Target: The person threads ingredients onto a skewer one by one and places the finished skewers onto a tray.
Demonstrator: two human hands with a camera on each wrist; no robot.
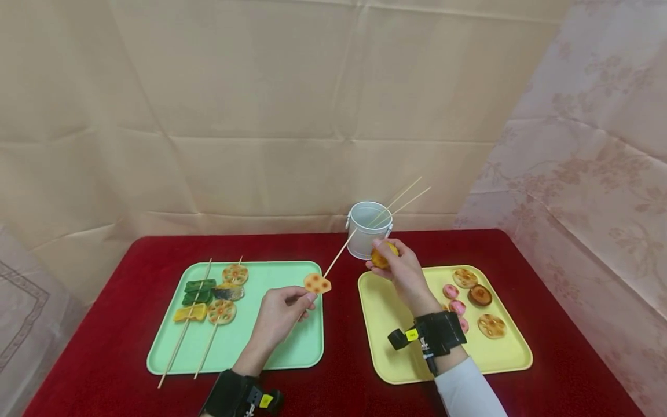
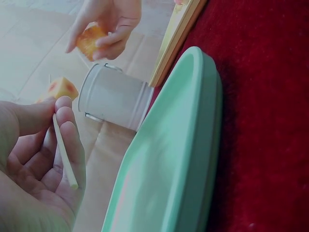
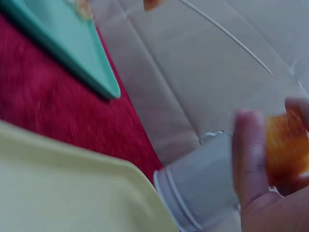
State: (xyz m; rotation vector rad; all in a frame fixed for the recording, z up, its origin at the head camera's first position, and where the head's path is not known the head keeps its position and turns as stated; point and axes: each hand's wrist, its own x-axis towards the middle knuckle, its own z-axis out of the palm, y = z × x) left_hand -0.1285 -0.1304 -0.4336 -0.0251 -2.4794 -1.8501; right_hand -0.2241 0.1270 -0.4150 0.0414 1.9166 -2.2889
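My left hand [image 1: 281, 315], over the right side of the green tray, pinches a bamboo skewer [image 1: 341, 253] near its lower end. On that skewer sits a flat pale-yellow toy food piece [image 1: 316, 283] with orange-red spots, just above the fingertips. The blunt end of the skewer [image 2: 65, 154] shows against the palm in the left wrist view. My right hand [image 1: 409, 278] holds a golden-orange toy food piece [image 1: 383, 256] between thumb and fingers, in front of the white bucket [image 1: 361, 242]. In the right wrist view, fingers partly cover this golden piece [image 3: 285, 145].
The green tray [image 1: 281, 353] bears two loaded skewers [image 1: 179, 343] at left, their lower ends over its front edge. A yellow tray [image 1: 383, 353] at right holds lotus slices [image 1: 491, 326], a mushroom [image 1: 480, 295] and several pink pieces [image 1: 457, 307]. Two bare skewers [image 1: 411, 200] lean in the bucket.
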